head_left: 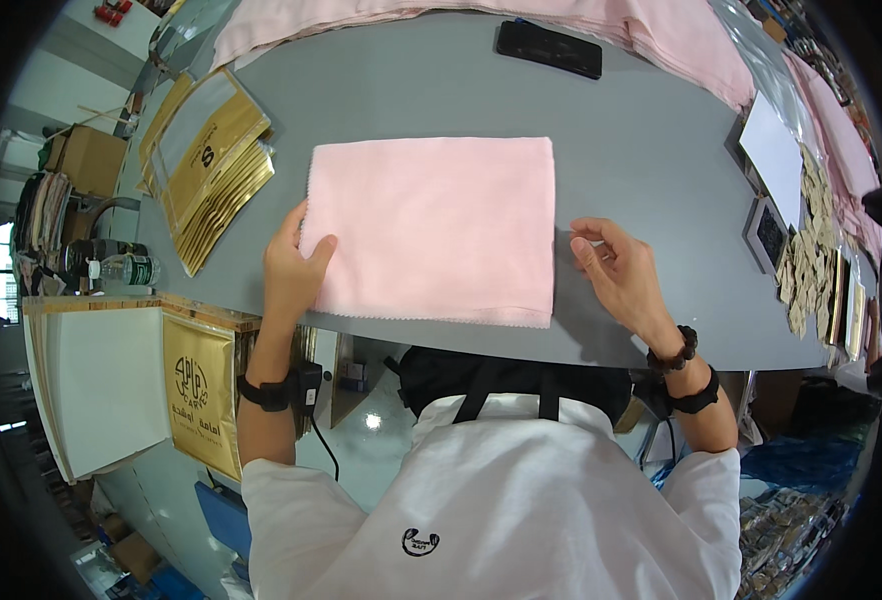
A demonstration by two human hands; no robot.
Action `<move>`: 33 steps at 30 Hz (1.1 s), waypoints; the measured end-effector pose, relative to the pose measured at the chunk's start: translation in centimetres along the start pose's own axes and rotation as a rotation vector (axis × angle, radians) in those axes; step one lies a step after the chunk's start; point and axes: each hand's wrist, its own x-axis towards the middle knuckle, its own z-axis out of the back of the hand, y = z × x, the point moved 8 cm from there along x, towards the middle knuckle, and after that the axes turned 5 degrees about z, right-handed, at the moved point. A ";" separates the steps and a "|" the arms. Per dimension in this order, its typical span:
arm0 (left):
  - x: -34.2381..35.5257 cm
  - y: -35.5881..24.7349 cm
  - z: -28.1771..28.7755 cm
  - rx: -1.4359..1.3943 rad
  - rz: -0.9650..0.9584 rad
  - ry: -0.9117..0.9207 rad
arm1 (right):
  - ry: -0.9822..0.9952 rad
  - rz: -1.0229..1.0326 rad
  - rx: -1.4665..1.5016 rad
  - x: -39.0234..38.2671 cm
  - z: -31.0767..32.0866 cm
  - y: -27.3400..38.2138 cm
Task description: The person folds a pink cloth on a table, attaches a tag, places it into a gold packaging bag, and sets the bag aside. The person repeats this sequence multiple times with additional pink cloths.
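Observation:
A pale pink folded cloth (431,230) lies flat as a neat rectangle on the grey table, its left and lower edges finely zigzagged. My left hand (293,262) grips its left edge, the thumb on top and the fingers along the side and partly hidden. Just right of the cloth, my right hand (619,275) hovers without touching it. Its fingers are loosely curled, with a small gap between thumb and forefinger and nothing visible in them.
Gold packets (211,170) are fanned at the table's left. A black phone (549,50) lies at the far side, before more pink fabric (641,25). On the right are a white card (773,155), a dark framed square (765,235) and many beige tags (809,245).

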 end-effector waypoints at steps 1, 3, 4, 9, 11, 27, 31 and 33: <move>-0.1 0.7 0.3 0.030 0.016 -0.041 | 0.004 -0.049 0.098 -0.1 -0.1 -0.5; -0.4 1.3 0.2 0.108 -0.048 -0.069 | 0.009 -0.229 0.245 0.0 -0.5 -1.8; -0.5 1.4 0.2 0.126 -0.084 -0.086 | 0.046 -0.277 0.296 0.3 -1.1 -2.0; -0.4 1.1 -0.7 -0.053 -0.019 -0.035 | 0.235 -0.367 0.296 2.3 -3.7 -2.4; -0.7 -0.1 -1.5 -0.041 0.011 -0.013 | 0.170 -0.353 0.271 2.8 -2.9 -2.9; -3.2 -5.2 -10.5 0.656 -0.472 0.020 | -0.001 0.424 -0.346 -5.2 5.5 -0.7; -3.2 -5.2 -10.5 0.652 -0.476 0.016 | 0.002 0.261 -0.323 -4.9 5.1 -1.9; -3.2 -5.3 -10.6 0.664 -0.477 0.013 | -0.010 0.284 -0.293 -5.0 4.9 -1.4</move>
